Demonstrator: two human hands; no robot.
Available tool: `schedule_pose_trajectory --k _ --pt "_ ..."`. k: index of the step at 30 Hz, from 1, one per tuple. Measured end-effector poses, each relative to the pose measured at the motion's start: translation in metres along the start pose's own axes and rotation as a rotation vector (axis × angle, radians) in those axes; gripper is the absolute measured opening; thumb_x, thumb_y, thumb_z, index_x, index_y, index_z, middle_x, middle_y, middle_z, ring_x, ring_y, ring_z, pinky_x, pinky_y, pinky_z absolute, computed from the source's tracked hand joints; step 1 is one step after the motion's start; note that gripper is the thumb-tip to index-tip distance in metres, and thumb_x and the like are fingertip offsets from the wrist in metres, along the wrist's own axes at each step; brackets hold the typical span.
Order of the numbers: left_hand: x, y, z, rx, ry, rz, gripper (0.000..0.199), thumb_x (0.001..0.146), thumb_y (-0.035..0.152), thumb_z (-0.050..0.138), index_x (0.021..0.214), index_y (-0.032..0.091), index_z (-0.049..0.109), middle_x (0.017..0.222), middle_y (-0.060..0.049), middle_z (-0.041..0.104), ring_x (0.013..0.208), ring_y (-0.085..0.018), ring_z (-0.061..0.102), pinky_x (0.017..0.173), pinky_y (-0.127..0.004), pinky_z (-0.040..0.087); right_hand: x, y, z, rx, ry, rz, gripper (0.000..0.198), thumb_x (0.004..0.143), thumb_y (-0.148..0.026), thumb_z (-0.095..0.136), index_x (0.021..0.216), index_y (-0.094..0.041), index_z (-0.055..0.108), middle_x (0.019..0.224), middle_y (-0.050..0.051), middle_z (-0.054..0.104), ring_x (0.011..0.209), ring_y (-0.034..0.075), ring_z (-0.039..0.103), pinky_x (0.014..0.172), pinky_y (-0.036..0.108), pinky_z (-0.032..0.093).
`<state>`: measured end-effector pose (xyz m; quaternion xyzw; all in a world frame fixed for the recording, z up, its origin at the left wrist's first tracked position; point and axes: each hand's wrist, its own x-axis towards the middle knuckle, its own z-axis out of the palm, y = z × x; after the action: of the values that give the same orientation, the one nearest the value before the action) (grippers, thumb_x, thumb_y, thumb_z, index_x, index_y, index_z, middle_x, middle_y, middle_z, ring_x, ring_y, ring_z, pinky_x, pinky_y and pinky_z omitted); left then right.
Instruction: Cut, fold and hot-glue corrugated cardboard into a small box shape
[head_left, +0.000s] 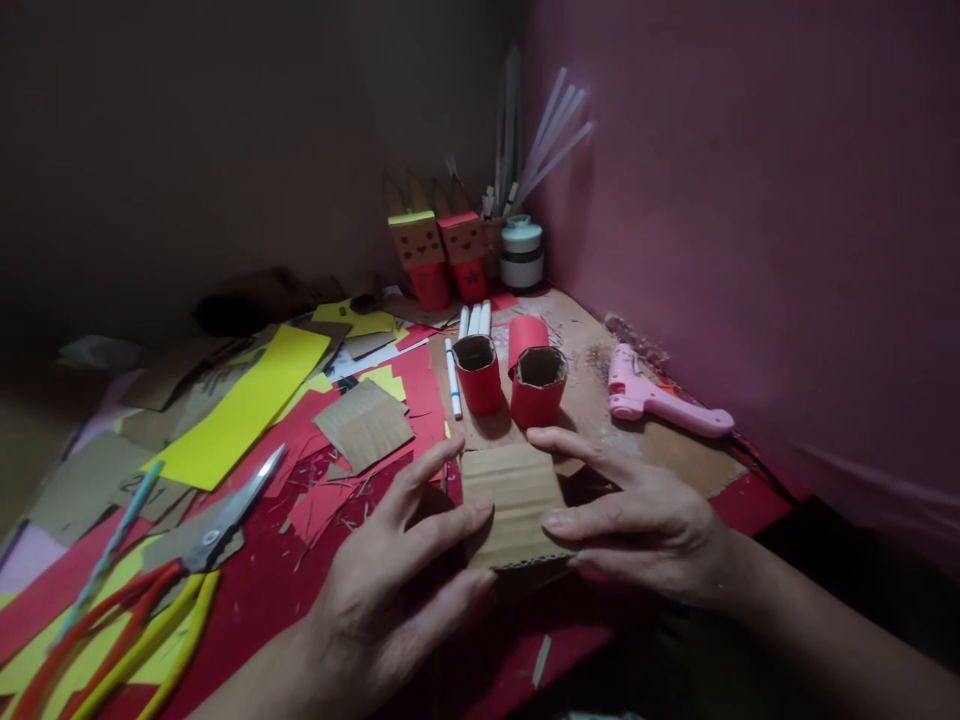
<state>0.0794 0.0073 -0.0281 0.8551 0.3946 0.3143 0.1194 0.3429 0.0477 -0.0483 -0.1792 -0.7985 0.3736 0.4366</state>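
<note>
Between my two hands is a piece of corrugated cardboard (514, 505), roughly square, its fluted edge facing me. My left hand (405, 560) grips its left side, a finger lying on the top face and the thumb at the near corner. From the right, my right hand (637, 510) holds the opposite side, with fingertips on the top and near edge. What lies under the cardboard is hidden. Just beyond it stand two red paper-covered cardboard tubes, a left one (478, 380) and a right one (538, 395). Another red piece (527, 335) is behind the right tube.
Scissors (214, 540) and a striped pencil (112, 550) lie at left among yellow paper (247, 405) and cardboard scraps (365, 425). A pink glue gun (660, 395) rests at right. Box-headed figures (416, 250), a lidded jar (521, 255) and glue sticks (555, 130) stand at the back.
</note>
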Motion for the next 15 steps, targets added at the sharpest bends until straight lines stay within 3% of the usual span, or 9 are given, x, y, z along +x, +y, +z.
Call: schedule_pose_trajectory --k 8,15 --pt "0.005 -0.009 0.011 -0.271 0.044 0.046 0.033 0.085 0.017 0.062 0.117 0.021 0.057 0.141 -0.014 0.042 0.125 -0.025 0.051 0.089 -0.031 0.056 -0.002 -0.007 0.002 -0.012 -0.009 0.090 0.043 0.079 -0.002 0.066 0.114 -0.027 0.069 0.149 0.008 0.040 0.130 0.023 0.049 0.103 0.033 0.045" --pt "0.005 -0.008 0.017 -0.405 0.046 -0.013 0.029 0.086 0.021 0.063 0.114 0.021 0.057 0.140 -0.014 0.040 0.130 -0.028 0.045 0.089 -0.034 0.055 -0.008 -0.009 0.012 0.003 0.040 0.182 0.037 0.076 -0.010 0.073 0.108 -0.027 0.066 0.149 0.010 0.034 0.133 0.034 0.041 0.104 0.054 0.040"
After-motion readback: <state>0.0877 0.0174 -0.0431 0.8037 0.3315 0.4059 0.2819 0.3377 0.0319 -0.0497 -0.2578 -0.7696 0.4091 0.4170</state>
